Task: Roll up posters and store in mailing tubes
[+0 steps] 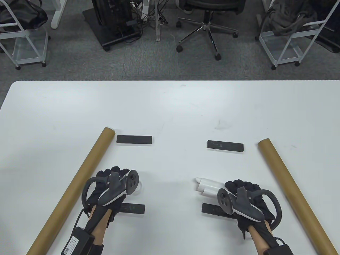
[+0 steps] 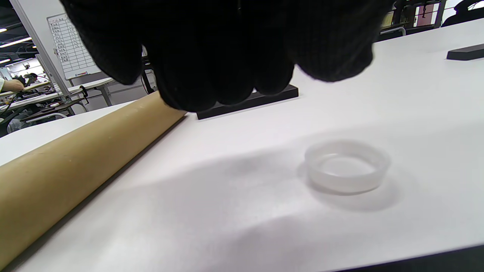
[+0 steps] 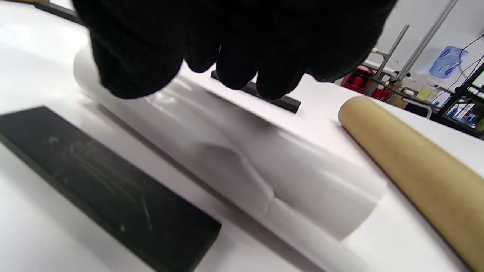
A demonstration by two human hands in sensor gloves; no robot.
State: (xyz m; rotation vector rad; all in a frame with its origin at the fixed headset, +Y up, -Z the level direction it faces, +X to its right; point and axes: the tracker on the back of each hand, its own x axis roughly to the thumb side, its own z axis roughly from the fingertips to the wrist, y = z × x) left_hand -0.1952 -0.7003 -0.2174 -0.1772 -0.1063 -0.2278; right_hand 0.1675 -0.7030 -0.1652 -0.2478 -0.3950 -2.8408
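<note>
Cardboard tubes: two; black bars: four.

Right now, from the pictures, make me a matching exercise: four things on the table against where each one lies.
Things:
1. rolled white poster
2. clear plastic cap
3. left cardboard tube
4. right cardboard tube

Places:
a. along the table's right side, outside the right hand
b. under the right hand's fingers, sticking out toward the middle
c. flat on the table just right of the left hand
d. along the table's left side, outside the left hand

Pairs: 1-b, 2-c, 3-d, 4-a
</note>
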